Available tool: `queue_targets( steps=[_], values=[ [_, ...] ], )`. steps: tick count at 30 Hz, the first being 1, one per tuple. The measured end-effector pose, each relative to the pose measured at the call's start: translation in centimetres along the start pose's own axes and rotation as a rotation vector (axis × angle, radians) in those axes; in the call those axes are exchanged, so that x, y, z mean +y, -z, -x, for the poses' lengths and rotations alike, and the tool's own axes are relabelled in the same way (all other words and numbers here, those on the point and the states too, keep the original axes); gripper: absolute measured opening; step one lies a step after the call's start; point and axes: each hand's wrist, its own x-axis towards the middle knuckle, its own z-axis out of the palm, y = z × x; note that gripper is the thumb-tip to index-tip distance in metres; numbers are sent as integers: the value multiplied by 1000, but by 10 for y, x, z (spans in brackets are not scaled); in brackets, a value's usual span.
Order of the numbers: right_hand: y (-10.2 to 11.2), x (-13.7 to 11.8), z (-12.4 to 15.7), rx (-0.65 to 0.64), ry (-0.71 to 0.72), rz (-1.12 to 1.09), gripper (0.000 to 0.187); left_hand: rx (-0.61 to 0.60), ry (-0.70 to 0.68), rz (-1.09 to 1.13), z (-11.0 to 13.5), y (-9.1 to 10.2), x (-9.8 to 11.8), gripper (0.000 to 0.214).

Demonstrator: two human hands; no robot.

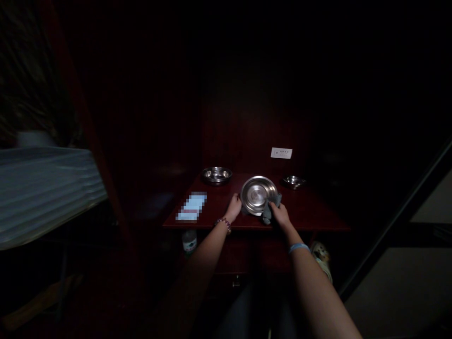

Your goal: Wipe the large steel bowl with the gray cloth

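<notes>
A shiny round metal bowl (256,194) is tilted toward me above the front part of the dark red desk (310,207). My left hand (233,208) grips its left rim, fingers mostly behind it. In my right hand (280,214) is a grey cloth (267,213), pressed against the bowl's lower right rim. Another metal bowl (216,176) sits at the back left of the desk. A smaller metal dish (294,182) lies at the back right.
On the desk's left lies a bright pixelated rectangle (191,206). A white wall socket (281,153) is on the back panel. Below the desk are a bottle (189,242) at left and a pale patterned object (320,254) at right. A ribbed light-coloured thing (49,188) stands far left.
</notes>
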Motion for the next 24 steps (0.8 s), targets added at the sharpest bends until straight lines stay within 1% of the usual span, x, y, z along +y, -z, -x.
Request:
queue_targets(
  steps=[4, 10, 13, 17, 24],
  values=[
    [0, -1, 1, -1, -11, -5, 39, -5, 0, -8, 1, 0, 4, 11],
    [-1, -1, 0, 4, -13, 0, 39, 39, -19, -4, -3, 0, 1, 13],
    [-2, -2, 0, 12, -24, 14, 39, 23, -22, 34, -4, 0, 0, 17],
    [-3, -3, 1, 9, -23, 10, 39, 7, -40, 75, -2, 0, 3, 22],
    [-3, -4, 2, 5, -17, 6, 40, 32, -32, 79, 0, 1, 8, 21]
  ],
)
